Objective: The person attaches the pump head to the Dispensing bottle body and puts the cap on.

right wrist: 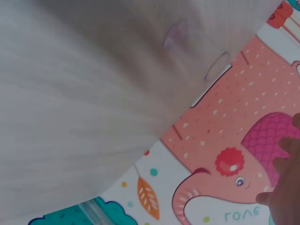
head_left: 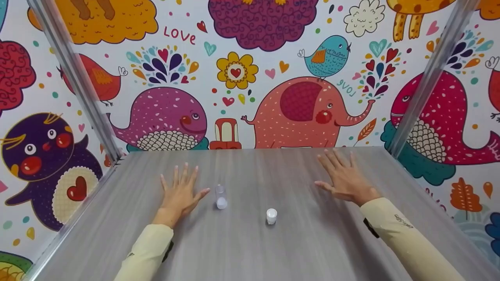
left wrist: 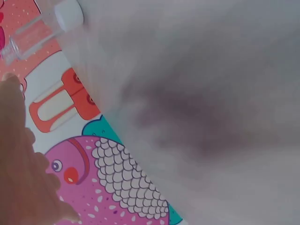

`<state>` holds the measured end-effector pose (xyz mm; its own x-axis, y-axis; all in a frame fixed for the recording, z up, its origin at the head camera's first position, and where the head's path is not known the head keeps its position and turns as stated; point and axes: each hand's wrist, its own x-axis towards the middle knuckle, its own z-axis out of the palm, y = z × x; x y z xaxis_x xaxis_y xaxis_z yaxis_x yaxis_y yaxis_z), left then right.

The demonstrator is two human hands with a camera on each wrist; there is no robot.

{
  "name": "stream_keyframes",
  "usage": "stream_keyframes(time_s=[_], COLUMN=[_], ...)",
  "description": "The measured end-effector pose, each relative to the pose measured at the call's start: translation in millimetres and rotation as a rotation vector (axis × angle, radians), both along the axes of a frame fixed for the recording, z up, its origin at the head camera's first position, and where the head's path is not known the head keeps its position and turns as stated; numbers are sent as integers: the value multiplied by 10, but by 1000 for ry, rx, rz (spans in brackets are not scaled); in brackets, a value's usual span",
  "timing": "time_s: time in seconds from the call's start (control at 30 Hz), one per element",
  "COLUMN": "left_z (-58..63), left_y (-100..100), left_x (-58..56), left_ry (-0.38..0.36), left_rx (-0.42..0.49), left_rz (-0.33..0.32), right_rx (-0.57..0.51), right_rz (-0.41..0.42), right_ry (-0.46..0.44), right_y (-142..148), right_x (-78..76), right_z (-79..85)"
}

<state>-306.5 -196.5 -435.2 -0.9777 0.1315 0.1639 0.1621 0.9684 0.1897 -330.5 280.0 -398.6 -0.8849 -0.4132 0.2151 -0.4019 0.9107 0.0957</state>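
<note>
From where I sit, I see a clear bottle (head_left: 220,197) just past the tip of the left thumb, its white end down and its thin neck up. It stands between the fingers of the left hand (head_left: 179,198) and a small white cup (head_left: 272,216). The cup sits between the two hands, closer to me than both thumbs. The left fingers are spread wide apart and hold nothing. The right hand (head_left: 345,179) has its fingers apart and holds nothing too. I can't tell if the palms touch the table (head_left: 242,249). The table is gray with soft stripes. Past the fingertips, a bright wall (head_left: 191,66) shows a whale and an elephant. A shiny post (head_left: 424,78) rises right of the right fingers.
</note>
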Motion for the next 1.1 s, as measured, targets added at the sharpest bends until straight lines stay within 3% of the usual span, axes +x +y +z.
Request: stream_keyframes(time_s=[0.2,0.43,0.8,1.1], left_z=[-52,-81,-172,-227], left_y=[95,187,307,425], left_x=[51,110,200,245], left_ry=[7,-9,-66,-161], left_rx=[1,23,83,350], left_rz=[-25,-56,-31,0], right_rx=[45,7,14,-20], right_rz=[43,104,152,222], right_ry=[41,57,43,18], right_y=[-140,-208,-413,-577], right_x=[44,81,185,266], right_z=[-67,-128,-228,-338])
